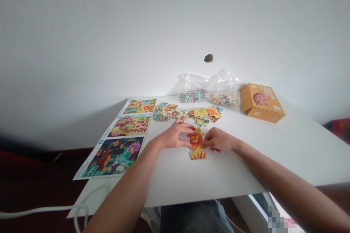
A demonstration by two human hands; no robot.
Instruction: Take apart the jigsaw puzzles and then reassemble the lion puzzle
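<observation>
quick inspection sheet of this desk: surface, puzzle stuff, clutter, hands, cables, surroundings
surface: white table, against a white wall
job's things: joined lion puzzle pieces lying flat between both hands; loose puzzle pieces heaped behind them
clutter: picture sheet with three scenes at the left edge; two clear bags of pieces at the back; orange box, closed, at the right rear
grippers: left hand touches the lion pieces from the left, right hand from the right; how tight the grip is cannot be told
cables: white cable running below the table's front left corner
surroundings: dark spot on the wall; person's lap under the table
</observation>
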